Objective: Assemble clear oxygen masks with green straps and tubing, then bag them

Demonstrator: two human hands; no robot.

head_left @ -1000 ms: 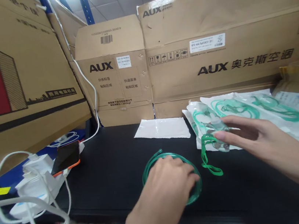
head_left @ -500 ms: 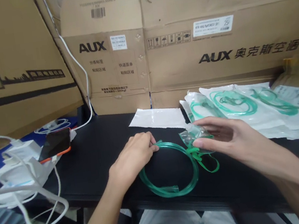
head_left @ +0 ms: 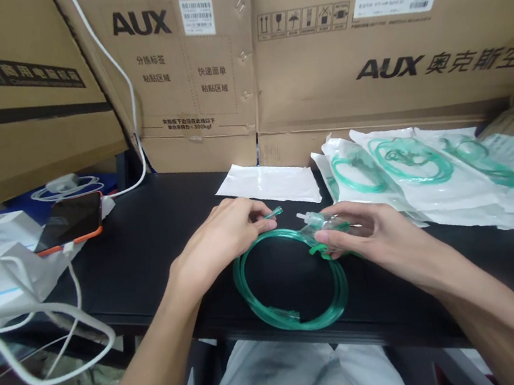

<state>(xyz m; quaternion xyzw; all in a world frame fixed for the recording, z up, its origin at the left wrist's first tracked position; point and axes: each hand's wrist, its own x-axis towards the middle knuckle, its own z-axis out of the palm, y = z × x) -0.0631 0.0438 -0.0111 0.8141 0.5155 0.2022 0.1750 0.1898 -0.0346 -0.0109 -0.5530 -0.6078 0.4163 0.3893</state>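
A coil of clear green tubing lies on the black table, close to its front edge. Pinched between the fingers of my left hand is one end of this tubing, its connector pointing right. My right hand is closed around a clear plastic oxygen mask with a green strap. The mask's pale nozzle points left, toward the tube end, with a small gap between them. My fingers partly cover the mask.
Several white pouches holding green tubing lie at the right. A flat white pouch is behind my hands. A phone with white chargers and cables is at the left. Cardboard boxes stand along the back.
My left hand has raised the tube end off the coil. The mask in my right hand has turned so its nozzle faces left. The camera view has tipped downward.
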